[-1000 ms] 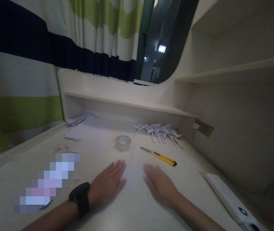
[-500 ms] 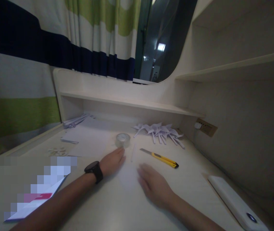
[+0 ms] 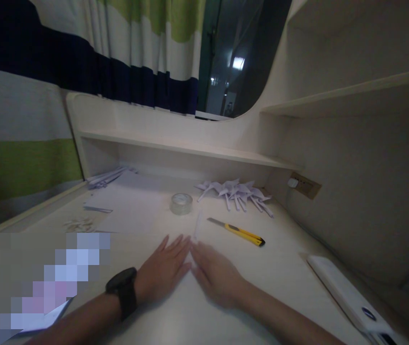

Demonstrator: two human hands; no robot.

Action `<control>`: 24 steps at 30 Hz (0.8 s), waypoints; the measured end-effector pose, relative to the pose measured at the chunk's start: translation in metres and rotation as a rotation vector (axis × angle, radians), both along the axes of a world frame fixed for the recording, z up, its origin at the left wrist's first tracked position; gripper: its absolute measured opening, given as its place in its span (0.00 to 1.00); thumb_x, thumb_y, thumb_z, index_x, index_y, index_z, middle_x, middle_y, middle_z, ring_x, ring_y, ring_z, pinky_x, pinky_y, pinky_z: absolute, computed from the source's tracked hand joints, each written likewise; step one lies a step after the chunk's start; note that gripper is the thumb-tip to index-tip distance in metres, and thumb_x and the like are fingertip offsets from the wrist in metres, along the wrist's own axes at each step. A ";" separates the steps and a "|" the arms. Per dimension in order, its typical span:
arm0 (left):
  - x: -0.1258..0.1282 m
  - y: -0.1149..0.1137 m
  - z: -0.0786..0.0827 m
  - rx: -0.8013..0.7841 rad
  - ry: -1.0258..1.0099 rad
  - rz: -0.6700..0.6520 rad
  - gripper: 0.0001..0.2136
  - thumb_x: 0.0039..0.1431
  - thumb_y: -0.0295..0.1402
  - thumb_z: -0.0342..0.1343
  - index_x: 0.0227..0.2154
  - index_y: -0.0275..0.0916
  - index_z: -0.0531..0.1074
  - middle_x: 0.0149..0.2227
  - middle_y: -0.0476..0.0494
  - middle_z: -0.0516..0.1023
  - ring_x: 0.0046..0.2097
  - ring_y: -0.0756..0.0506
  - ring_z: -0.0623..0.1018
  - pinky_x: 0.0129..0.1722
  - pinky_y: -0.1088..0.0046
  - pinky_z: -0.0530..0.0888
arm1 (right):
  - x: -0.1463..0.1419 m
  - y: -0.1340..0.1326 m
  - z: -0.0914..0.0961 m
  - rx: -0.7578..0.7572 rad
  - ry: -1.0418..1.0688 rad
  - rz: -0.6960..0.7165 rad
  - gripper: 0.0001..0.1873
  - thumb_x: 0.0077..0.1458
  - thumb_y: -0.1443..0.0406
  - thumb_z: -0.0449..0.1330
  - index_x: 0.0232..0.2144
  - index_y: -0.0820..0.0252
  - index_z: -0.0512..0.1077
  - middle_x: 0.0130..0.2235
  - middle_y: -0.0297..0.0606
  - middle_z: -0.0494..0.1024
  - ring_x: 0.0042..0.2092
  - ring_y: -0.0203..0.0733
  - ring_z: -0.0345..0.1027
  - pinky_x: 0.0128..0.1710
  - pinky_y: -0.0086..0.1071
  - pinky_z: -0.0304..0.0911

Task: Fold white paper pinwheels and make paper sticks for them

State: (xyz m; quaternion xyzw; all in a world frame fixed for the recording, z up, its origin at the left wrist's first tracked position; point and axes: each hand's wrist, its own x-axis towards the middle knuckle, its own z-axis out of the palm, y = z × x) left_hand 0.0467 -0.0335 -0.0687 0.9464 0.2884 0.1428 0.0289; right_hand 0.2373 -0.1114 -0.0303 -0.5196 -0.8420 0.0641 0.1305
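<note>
My left hand (image 3: 164, 268), with a black watch on its wrist, lies flat on the desk with fingers stretched out. Close beside it my right hand (image 3: 219, 274) is laid down too, its fingers extended and slightly blurred. Their fingertips nearly meet over a piece of white paper, mostly hidden under them. Just beyond the fingertips lies a thin white paper strip (image 3: 198, 224). A roll of clear tape (image 3: 181, 204) sits behind it. To the right rests a yellow utility knife (image 3: 242, 233) with its blade out.
Several paper pinwheels (image 3: 238, 191) lie at the back. White sheets (image 3: 129, 201) and rolled paper sticks (image 3: 109, 177) are at the back left, near a pile of small pale pieces (image 3: 78, 224). A white device (image 3: 341, 287) lies right; a pixelated area covers the left front.
My left hand has drawn back from beside the tape toward me and flattened. My right hand has moved left, so both now meet over the paper.
</note>
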 end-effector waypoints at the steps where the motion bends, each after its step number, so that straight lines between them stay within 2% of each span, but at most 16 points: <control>1: -0.002 -0.002 0.000 0.003 0.005 0.006 0.26 0.67 0.44 0.35 0.63 0.38 0.52 0.64 0.37 0.54 0.65 0.39 0.53 0.62 0.48 0.48 | 0.003 -0.001 -0.001 -0.005 -0.004 -0.005 0.29 0.64 0.58 0.43 0.62 0.66 0.53 0.64 0.47 0.54 0.65 0.47 0.45 0.63 0.43 0.45; 6: -0.018 -0.003 0.006 0.019 0.015 0.066 0.28 0.66 0.46 0.35 0.63 0.35 0.52 0.64 0.35 0.52 0.65 0.39 0.53 0.62 0.53 0.50 | 0.029 -0.008 -0.003 -0.040 -0.040 -0.036 0.33 0.63 0.51 0.42 0.63 0.66 0.50 0.65 0.49 0.49 0.66 0.48 0.41 0.63 0.45 0.42; 10: -0.035 -0.008 0.011 0.019 0.021 0.140 0.30 0.65 0.48 0.36 0.62 0.31 0.54 0.64 0.33 0.52 0.65 0.39 0.54 0.62 0.58 0.53 | 0.046 -0.015 -0.001 -0.052 -0.054 -0.057 0.33 0.63 0.51 0.42 0.63 0.65 0.49 0.65 0.48 0.49 0.66 0.47 0.41 0.64 0.46 0.41; 15: -0.045 -0.013 0.021 -0.019 0.031 0.149 0.30 0.65 0.48 0.37 0.61 0.30 0.55 0.64 0.32 0.53 0.64 0.39 0.56 0.62 0.58 0.54 | 0.060 -0.020 -0.001 -0.042 -0.057 -0.086 0.31 0.63 0.52 0.43 0.63 0.62 0.52 0.64 0.46 0.52 0.65 0.47 0.45 0.63 0.48 0.41; 20: -0.061 -0.019 0.024 -0.040 0.021 0.183 0.30 0.64 0.48 0.39 0.61 0.31 0.56 0.63 0.33 0.54 0.64 0.39 0.56 0.62 0.58 0.56 | 0.065 -0.024 -0.004 0.015 -0.076 -0.115 0.29 0.64 0.54 0.43 0.62 0.61 0.55 0.63 0.45 0.56 0.64 0.47 0.48 0.63 0.47 0.44; 22: -0.068 -0.023 0.024 -0.044 0.004 0.205 0.29 0.63 0.48 0.41 0.60 0.32 0.58 0.63 0.34 0.56 0.63 0.38 0.59 0.60 0.57 0.59 | 0.061 -0.023 -0.002 0.076 -0.081 -0.136 0.27 0.63 0.56 0.46 0.60 0.63 0.59 0.62 0.47 0.59 0.63 0.49 0.49 0.63 0.48 0.45; 24: -0.070 -0.024 0.028 -0.042 -0.021 0.224 0.27 0.63 0.46 0.41 0.59 0.33 0.61 0.61 0.34 0.60 0.61 0.37 0.62 0.59 0.57 0.62 | 0.051 -0.020 0.004 0.132 -0.074 -0.093 0.25 0.61 0.58 0.49 0.57 0.64 0.62 0.61 0.49 0.61 0.63 0.50 0.50 0.63 0.48 0.45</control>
